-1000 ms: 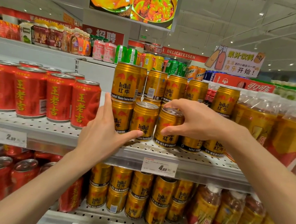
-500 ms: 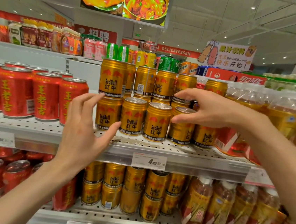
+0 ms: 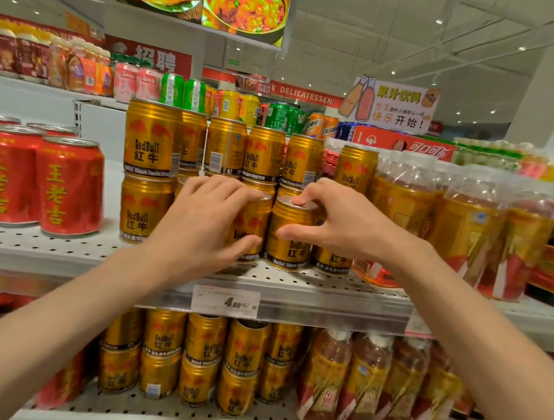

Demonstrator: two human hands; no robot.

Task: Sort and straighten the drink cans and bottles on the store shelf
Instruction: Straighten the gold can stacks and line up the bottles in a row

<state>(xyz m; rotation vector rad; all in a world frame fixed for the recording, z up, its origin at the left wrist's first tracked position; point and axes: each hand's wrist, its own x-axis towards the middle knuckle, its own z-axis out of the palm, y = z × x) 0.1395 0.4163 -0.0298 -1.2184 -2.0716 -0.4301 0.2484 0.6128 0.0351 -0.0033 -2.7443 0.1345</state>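
Gold Red Bull cans stand in two stacked layers on the white perforated shelf [image 3: 59, 248]. My left hand [image 3: 198, 225] grips a front-row gold can [image 3: 254, 221], fingers over its top and thumb on its front near the base. My right hand [image 3: 339, 220] holds the neighbouring gold can [image 3: 290, 245], fingertips on its lid and thumb across its front. Both cans stand upright, side by side at the shelf's front edge. Another stack of two gold cans [image 3: 147, 175] stands to the left of my hands.
Red herbal-tea cans [image 3: 66, 184] fill the shelf's left part; bottled tea drinks [image 3: 468, 226] crowd the right. The lower shelf carries more gold cans [image 3: 201, 359] and bottles [image 3: 363, 379]. A price tag [image 3: 225, 302] hangs on the shelf edge below my hands.
My left hand has moved right from the open air onto a front gold can. My right hand has lowered onto the can beside it.
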